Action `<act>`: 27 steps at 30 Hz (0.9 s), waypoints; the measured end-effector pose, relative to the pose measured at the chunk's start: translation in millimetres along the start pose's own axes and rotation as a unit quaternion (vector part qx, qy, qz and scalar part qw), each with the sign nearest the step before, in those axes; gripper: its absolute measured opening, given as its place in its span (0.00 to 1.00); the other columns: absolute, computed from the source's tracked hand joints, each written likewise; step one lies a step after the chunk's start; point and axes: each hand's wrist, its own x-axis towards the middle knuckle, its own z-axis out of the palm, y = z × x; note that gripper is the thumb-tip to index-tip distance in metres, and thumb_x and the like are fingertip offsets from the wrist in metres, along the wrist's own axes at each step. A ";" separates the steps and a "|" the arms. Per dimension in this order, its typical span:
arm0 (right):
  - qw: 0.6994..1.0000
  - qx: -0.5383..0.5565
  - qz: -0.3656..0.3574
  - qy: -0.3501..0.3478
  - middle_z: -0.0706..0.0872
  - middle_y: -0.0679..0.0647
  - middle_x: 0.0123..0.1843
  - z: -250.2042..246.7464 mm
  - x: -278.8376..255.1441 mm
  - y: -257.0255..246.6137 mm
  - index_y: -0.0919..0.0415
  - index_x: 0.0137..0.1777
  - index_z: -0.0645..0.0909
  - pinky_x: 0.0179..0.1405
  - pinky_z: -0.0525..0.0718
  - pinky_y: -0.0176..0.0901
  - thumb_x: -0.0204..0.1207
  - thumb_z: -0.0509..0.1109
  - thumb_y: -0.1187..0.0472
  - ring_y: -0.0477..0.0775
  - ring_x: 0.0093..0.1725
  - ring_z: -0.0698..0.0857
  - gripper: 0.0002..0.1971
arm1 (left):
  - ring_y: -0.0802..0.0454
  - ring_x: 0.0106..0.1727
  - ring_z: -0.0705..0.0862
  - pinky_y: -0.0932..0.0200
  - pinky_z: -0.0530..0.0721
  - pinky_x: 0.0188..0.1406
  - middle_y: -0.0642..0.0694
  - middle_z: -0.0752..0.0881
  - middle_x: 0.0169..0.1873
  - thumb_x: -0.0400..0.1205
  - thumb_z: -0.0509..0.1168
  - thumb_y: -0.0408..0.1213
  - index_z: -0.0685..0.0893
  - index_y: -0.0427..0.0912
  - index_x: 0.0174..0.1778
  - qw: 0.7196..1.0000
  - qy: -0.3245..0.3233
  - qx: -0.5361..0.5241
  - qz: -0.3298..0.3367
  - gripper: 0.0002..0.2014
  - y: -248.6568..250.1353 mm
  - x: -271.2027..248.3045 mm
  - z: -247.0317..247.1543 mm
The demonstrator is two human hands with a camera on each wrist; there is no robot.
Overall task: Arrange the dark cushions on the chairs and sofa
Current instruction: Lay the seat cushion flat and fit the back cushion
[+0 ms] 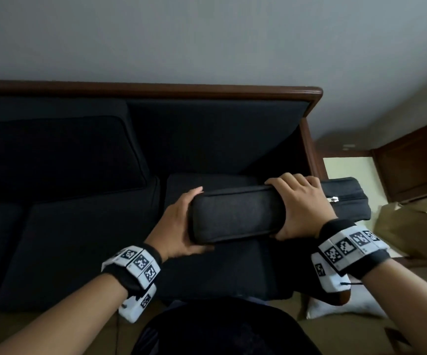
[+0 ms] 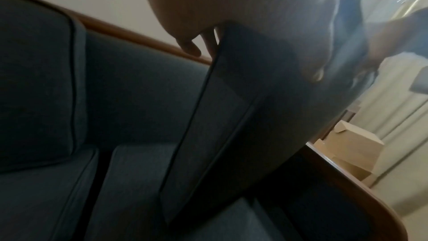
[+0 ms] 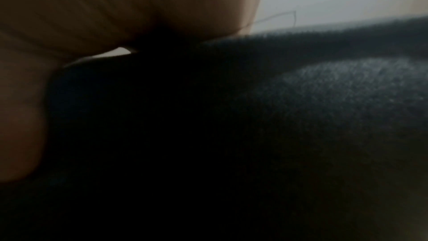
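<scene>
A dark grey cushion stands on edge above the right seat of the sofa, held between both hands. My left hand grips its left end, thumb underneath and fingers over the top. My right hand grips the right end, fingers curled over the top edge. In the left wrist view the cushion hangs down from the hand toward the seat. The right wrist view shows only dark cushion fabric under the palm. A second dark cushion with a zip lies over the right armrest.
Another dark cushion leans on the sofa back at the left. A wooden cabinet stands at the right. Cardboard boxes and a white bag lie on the floor beside the sofa.
</scene>
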 end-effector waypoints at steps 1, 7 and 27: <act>1.000 0.002 0.002 0.005 0.80 0.47 0.58 1.0 -2.9 0.1 0.49 0.69 0.73 0.62 0.72 0.56 0.33 0.69 0.30 0.56 0.59 0.80 0.55 | 0.52 0.75 0.75 0.58 0.71 0.73 0.49 0.73 0.76 0.53 0.83 0.62 0.59 0.48 0.82 0.999 -0.006 -0.015 -0.051 0.63 -3.5 -3.4 4.9; 0.998 0.054 0.015 0.011 0.84 0.44 0.53 -9.3 7.7 1.2 0.46 0.62 0.77 0.59 0.72 0.53 0.37 0.73 0.33 0.53 0.56 0.82 0.46 | 0.48 0.58 0.85 0.56 0.79 0.53 0.49 0.83 0.59 0.52 0.86 0.52 0.72 0.44 0.64 0.992 0.014 0.038 -0.120 0.47 2.0 9.5 5.8; 0.756 0.652 0.047 -0.014 0.87 0.53 0.62 -3.4 51.1 -21.5 0.48 0.60 0.84 0.54 0.83 0.34 0.38 0.89 0.41 0.49 0.62 0.85 0.44 | 0.53 0.69 0.75 0.45 0.74 0.72 0.55 0.72 0.68 0.55 0.84 0.57 0.65 0.56 0.73 0.984 -0.030 0.147 -0.099 0.52 49.1 25.3 -93.5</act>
